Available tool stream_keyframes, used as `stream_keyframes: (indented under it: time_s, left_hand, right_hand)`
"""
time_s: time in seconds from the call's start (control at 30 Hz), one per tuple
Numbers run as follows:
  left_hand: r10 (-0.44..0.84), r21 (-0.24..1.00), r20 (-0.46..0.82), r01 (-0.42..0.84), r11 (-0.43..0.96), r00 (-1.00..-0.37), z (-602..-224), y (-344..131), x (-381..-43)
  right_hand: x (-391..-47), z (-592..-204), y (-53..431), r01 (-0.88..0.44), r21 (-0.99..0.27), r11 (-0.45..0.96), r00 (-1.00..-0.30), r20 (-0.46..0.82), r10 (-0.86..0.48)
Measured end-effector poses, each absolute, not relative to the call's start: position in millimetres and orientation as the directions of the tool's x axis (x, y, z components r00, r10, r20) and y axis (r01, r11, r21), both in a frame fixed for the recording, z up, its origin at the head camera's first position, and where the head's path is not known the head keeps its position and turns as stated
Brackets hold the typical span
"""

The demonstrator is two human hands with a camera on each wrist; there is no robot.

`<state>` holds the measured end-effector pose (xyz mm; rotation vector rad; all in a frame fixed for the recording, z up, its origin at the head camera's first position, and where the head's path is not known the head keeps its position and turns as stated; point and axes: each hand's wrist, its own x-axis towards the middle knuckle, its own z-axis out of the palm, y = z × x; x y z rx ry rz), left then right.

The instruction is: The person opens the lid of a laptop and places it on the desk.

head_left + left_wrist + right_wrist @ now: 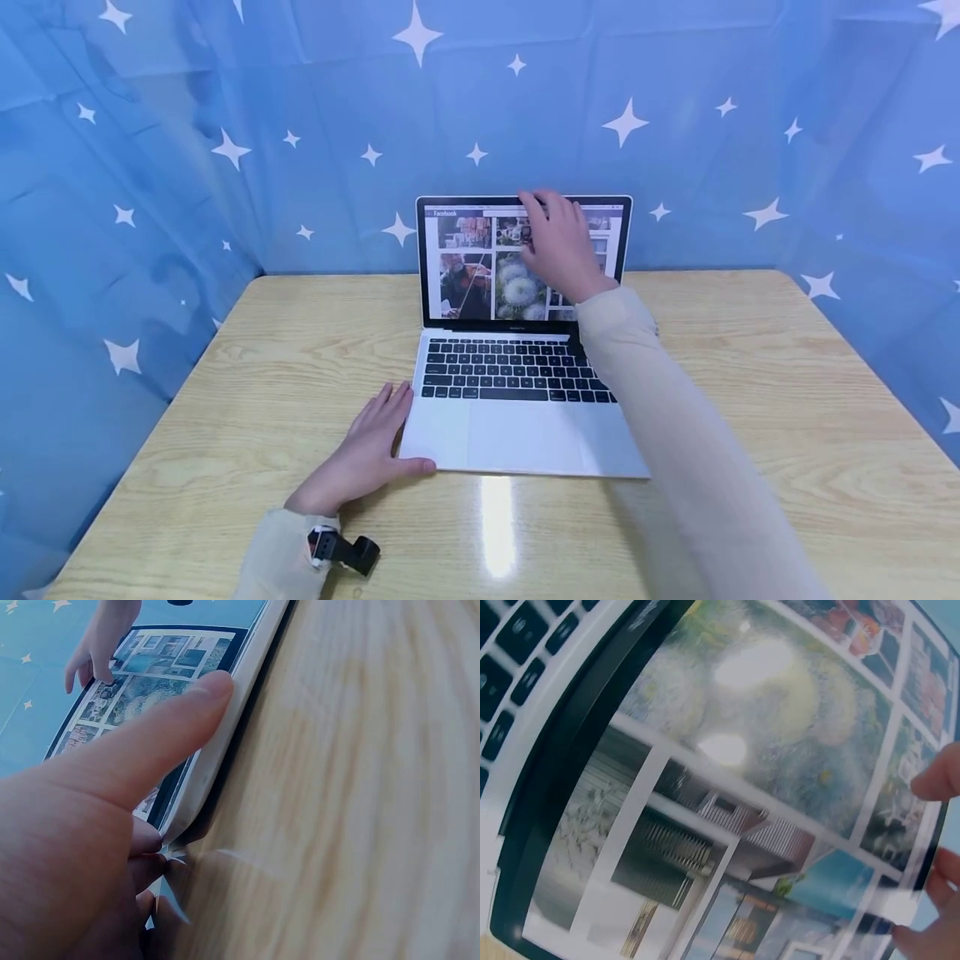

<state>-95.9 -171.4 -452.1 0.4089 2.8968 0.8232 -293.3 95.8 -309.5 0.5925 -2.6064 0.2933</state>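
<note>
An open laptop (525, 433) stands on the wooden table, its lit screen (465, 283) showing a page of photos. My right hand (562, 246) grips the top edge of the screen. In the right wrist view, fingers (937, 776) of that hand show at the screen's far edge. My left hand (367, 458) rests against the left side of the laptop's base, near its front corner. Its extended thumb (165, 735) lies along the front edge in the left wrist view, while the other fingers are partly hidden beside the corner.
The light wooden table (300, 367) extends to both sides of the laptop. A blue curtain with white stars (337, 100) hangs behind and around it. On the left wrist sits a black strapped device (345, 550).
</note>
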Motion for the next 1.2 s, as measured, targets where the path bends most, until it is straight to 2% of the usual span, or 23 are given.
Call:
stream_keyframes:
  time_s: [0.3, 0.63, 0.83, 1.0, 1.2]
  left_hand:
    - [0.281, 0.535, -0.017, 0.229, 0.813, -0.959, -451.6, -170.9, -97.0]
    - [0.286, 0.534, -0.022, 0.23, 0.814, -0.958, -453.6, -171.3, -98.4]
    - [0.279, 0.536, -0.009, 0.231, 0.812, -0.96, -453.8, -173.2, -96.3]
    - [0.282, 0.522, 0.022, 0.252, 0.815, -0.959, -454.1, -173.1, -95.3]
    - [0.265, 0.522, 0.038, 0.245, 0.817, -0.964, -454.4, -170.6, -97.1]
  right_hand:
    - [-290.5, -310.3, 105.0, -0.486, -0.03, 0.873, -0.808, 0.396, -0.436]
    - [-271.7, -324.2, 117.3, -0.504, 0.046, 0.862, -0.805, 0.338, -0.488]
    - [-255.1, -343.0, 122.7, -0.56, 0.102, 0.822, -0.74, 0.385, -0.552]
    - [-237.1, -353.7, 125.6, -0.606, 0.071, 0.792, -0.699, 0.428, -0.573]
    - [-213.4, -362.4, 132.3, -0.613, 0.02, 0.79, -0.719, 0.4, -0.569]
